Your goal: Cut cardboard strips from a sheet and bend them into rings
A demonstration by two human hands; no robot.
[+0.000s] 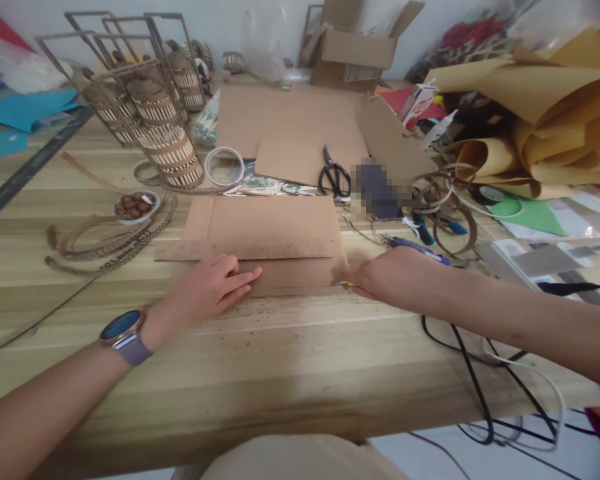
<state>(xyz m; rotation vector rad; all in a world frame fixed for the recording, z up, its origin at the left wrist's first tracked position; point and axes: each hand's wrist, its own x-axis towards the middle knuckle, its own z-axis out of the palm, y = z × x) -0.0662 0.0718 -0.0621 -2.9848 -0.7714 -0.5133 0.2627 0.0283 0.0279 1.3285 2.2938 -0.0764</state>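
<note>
Cardboard sheet [275, 219]: plain brown, laid flat on wooden table [280, 373].
Long axis: directed left to right.
Left hand [217, 283]: rested on sheet, fingers extended.
Right hand [383, 272]: closed around mostly hidden yellow item [350, 285].

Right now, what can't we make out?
All in the head view:
Small yellow object at the bare right hand: partly covered by fingers, blurred.
Flat brown cardboard sheet: part hidden under the bare left hand.
Dark rectangular device: masked by pixelation.
Open brown cardboard box: cut off by the top edge.
</note>
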